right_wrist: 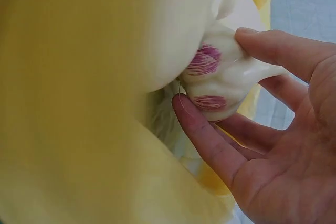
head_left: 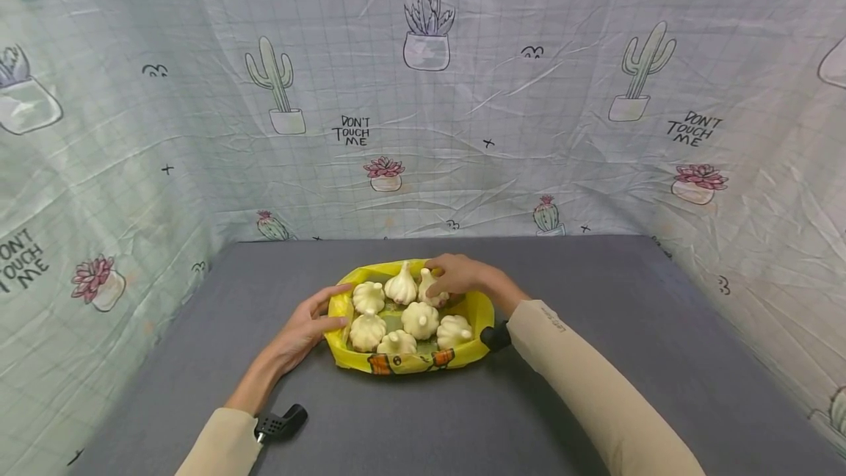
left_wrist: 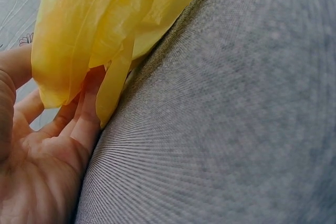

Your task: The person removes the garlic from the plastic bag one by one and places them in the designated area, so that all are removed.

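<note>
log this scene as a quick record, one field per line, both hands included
container: yellow bag, open at the top
contents: seven garlic bulbs
left hand: holds the bag's left rim
right hand: pinches the back-right bulb, purple streaks visible
surface: grey tabletop
backdrop: pale cloth printed with potted plants

Soft light; yellow bag (right_wrist: 63, 129) blurred in right wrist view.

Seven garlic bulbs (head_left: 419, 320), one yellow bag (head_left: 485, 313)
</note>
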### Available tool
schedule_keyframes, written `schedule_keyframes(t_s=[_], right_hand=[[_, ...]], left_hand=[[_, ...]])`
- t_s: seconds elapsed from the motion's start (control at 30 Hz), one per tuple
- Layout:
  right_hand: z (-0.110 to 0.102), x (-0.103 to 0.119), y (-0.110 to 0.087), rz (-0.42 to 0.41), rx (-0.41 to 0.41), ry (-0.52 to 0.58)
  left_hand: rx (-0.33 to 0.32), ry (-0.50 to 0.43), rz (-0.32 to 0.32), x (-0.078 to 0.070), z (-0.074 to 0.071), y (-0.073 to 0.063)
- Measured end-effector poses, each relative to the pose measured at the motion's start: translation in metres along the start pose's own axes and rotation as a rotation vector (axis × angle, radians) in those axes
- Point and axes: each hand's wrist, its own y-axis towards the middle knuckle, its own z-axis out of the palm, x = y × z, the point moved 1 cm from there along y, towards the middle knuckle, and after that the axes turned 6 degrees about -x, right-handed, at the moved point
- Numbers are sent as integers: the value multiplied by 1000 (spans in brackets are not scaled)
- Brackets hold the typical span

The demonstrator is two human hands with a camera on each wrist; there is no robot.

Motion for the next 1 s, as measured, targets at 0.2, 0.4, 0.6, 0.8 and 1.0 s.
schedule_keyframes(t_s=[0.2, 0.4, 0.6, 0.8, 1.0], right_hand=[[-8, 0, -10, -33, -24, 7], [-16, -1, -19, -64, -59, 58], [-21, 0, -30, -131, -79, 133], [-24, -2, -44, -217, -119, 207], [-25, -9, -61, -253, -173, 241]], left_hand=[[-8, 7, -7, 0, 0, 0], [-11, -4, -18, 0, 0, 0], [-1, -3, -12, 1, -1, 0], [2, -24, -12, -2, 1, -1], [0, -29, -13, -2, 1, -1]])
